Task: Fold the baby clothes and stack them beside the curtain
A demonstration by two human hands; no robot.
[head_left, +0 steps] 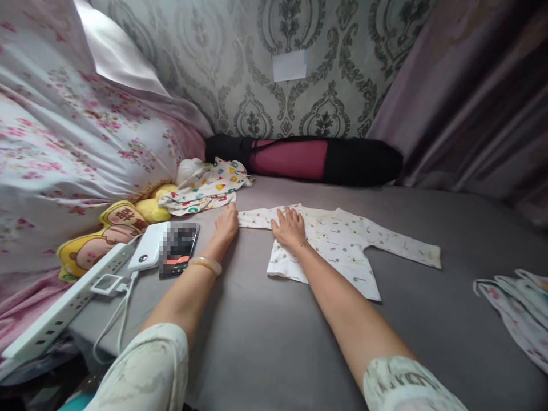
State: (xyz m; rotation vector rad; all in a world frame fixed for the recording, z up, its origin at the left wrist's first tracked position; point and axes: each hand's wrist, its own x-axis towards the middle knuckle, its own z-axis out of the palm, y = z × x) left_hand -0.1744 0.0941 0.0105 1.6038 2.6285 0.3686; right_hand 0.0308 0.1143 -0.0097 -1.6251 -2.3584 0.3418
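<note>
A small white long-sleeved baby shirt (329, 242) with a scattered print lies spread on the grey surface, both sleeves out to the sides. My left hand (226, 221) is closed around the cuff end of its left-hand sleeve, with a pale bangle on the wrist. On the shirt's shoulder area, near where that sleeve joins the body, my right hand (290, 228) rests flat with fingers spread. The opposite sleeve (402, 246) stretches out to the right, untouched.
A power strip (72, 297), white power bank (149, 245) and phone (180, 248) lie at left. Behind them are a yellow cushion (111, 231) and a patterned cloth (208, 188). A black and red roll (299, 160) lines the wall. Folded clothes (518, 314) sit far right.
</note>
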